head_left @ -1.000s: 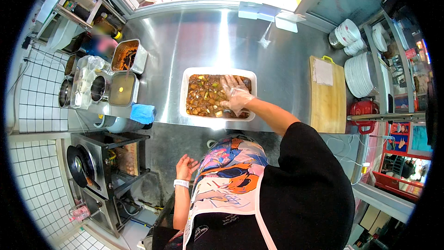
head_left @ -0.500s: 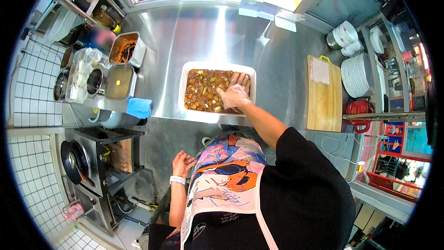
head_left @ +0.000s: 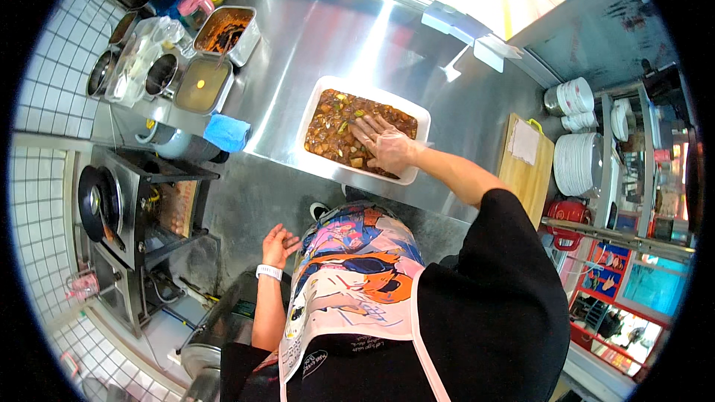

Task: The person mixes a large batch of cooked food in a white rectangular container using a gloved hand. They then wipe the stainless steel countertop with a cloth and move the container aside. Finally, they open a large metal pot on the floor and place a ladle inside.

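Note:
A white rectangular tub [head_left: 310, 120] stands at the near edge of the steel counter. Inside lies a brown, glossy mix of diced chunks [head_left: 333, 130] with some green pieces among them. My right hand [head_left: 389, 145], in a clear plastic glove, rests on the mix at the tub's right side, its fingers stretched out toward the upper left and holding nothing. My left hand [head_left: 278, 244] is bare and hangs beside the apron, away from the counter; its fingers are loosely apart with nothing in them. A white band circles the left wrist.
Metal pans [head_left: 202, 85], one with red-brown sauce, stand at the left, near a blue cloth [head_left: 227, 132]. On the right are a wooden cutting board [head_left: 525, 167], stacked white plates [head_left: 577, 164] and a red appliance [head_left: 569, 212]. A stove with a wok [head_left: 100, 201] is at lower left.
The whole view has turned, so the counter and tub appear tilted. My right hand has shifted within the tub, its fingers now pointing more to the left. My left hand stays low, empty.

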The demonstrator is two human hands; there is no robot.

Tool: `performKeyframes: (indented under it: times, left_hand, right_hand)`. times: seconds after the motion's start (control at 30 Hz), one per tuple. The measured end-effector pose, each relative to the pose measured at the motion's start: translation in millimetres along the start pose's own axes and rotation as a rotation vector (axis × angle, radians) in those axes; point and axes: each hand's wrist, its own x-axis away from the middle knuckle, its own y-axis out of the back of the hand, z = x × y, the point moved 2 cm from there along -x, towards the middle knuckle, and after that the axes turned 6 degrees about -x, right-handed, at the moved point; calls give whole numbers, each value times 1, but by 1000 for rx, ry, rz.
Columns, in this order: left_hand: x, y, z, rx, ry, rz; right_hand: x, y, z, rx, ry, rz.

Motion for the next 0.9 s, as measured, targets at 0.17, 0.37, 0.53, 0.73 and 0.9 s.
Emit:
performKeyframes:
  times: [0.17,0.37,0.53,0.73,0.9]
  left_hand:
    - [19,-2,10,44,-25,-69]
    - [35,-17,25,76,-25,-131]
    - [35,-31,36,128,-25,-173]
    - [40,-52,43,162,-15,-226]
    - [44,-65,41,200,-16,-247]
  right_hand:
    - [-15,5,-2,64,192,128]
    - [-30,12,1,173,489,205]
    - [-22,12,-12,273,707,207]
    - [-16,10,-29,305,809,335]
    - [-7,36,-40,179,883,285]
